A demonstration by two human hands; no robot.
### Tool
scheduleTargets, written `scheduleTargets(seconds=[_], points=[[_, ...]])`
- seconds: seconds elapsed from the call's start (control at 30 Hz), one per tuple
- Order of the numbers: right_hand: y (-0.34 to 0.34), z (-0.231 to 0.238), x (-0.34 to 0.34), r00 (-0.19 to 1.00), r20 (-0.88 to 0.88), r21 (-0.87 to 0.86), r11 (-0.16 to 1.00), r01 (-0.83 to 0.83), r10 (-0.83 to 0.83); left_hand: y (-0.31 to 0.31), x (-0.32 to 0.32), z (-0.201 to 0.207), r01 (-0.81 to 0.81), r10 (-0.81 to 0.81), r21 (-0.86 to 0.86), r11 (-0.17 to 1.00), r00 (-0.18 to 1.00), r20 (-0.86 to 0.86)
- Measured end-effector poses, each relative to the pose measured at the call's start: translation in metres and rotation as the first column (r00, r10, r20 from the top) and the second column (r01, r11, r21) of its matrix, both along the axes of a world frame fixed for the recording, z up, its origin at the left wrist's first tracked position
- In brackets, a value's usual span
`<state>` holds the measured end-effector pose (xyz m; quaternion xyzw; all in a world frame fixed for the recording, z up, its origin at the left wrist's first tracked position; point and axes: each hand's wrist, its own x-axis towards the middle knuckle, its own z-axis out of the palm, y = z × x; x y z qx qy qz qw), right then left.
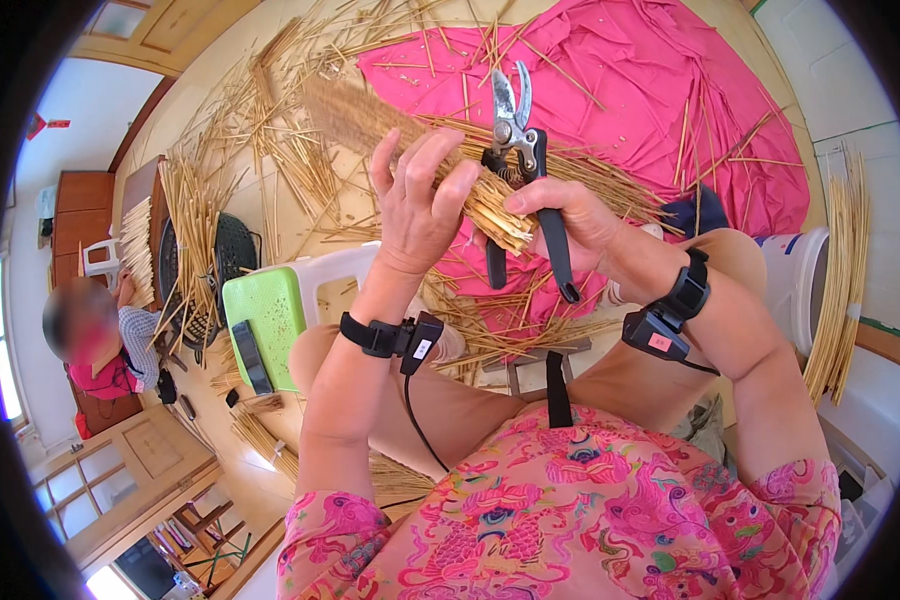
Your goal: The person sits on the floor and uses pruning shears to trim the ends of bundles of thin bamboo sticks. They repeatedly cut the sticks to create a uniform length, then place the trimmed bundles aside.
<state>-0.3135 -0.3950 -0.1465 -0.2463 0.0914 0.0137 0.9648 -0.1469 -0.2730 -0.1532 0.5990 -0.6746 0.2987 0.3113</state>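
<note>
A bundle of straw-coloured stalks (500,215) slants across in front of me, its cut ends toward my right hand (580,220). That hand grips black-handled pruning shears (513,135), their blades parted and pointing away from me. Its thumb rests against the cut ends of the bundle. My left hand (420,205) is raised beside the bundle, fingers apart and slightly bent. The stalks run behind those fingers, and I cannot make out how firmly they touch. The far, brushy end of the bundle is blurred.
A pink cloth (610,60) strewn with stalks covers the floor ahead. Left are a green-topped stool (265,310) with a dark flat object (252,357) and a black basket (232,250). Another person (110,350) sits far left. A white bucket (795,275) and standing stalks (842,290) are right.
</note>
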Motion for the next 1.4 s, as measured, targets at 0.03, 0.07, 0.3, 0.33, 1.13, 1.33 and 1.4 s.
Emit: scheduleTargets(seconds=[0.03,0.07,0.3,0.33,1.13,1.33,1.4], points=[[0.001,0.001,0.000,1.000,-0.005,-0.028,0.999,0.020,-0.020,-0.001,0.001,0.000,-0.050,0.050,0.012,0.999,0.999,0.013],[-0.001,-0.006,0.000,0.992,-0.108,-0.130,0.990,0.054,-0.069,-0.002,0.002,0.001,-0.100,0.099,0.023,0.995,0.995,0.025],[-0.020,0.000,0.016,0.886,0.044,-0.878,0.405,0.254,-0.461,-0.009,0.014,-0.010,0.077,-0.004,-0.035,0.996,-0.364,-0.931],[-0.019,-0.002,0.017,0.894,0.043,-0.905,0.361,0.224,-0.447,-0.012,0.011,-0.006,0.158,0.018,-0.138,0.978,-0.719,-0.695],[0.013,0.021,-0.009,0.924,0.048,-0.916,-0.385,-0.111,-0.380,0.005,0.049,0.038,-0.371,-0.611,-0.502,0.781,-0.621,-0.491],[0.007,0.022,-0.002,0.900,0.113,-0.863,-0.490,-0.121,-0.420,-0.001,0.040,0.029,-0.368,-0.563,-0.427,0.826,-0.584,-0.585],[0.005,0.021,-0.002,0.901,0.096,-0.854,-0.501,-0.144,-0.423,-0.003,0.038,0.027,-0.377,-0.549,-0.399,0.836,-0.576,-0.606]])
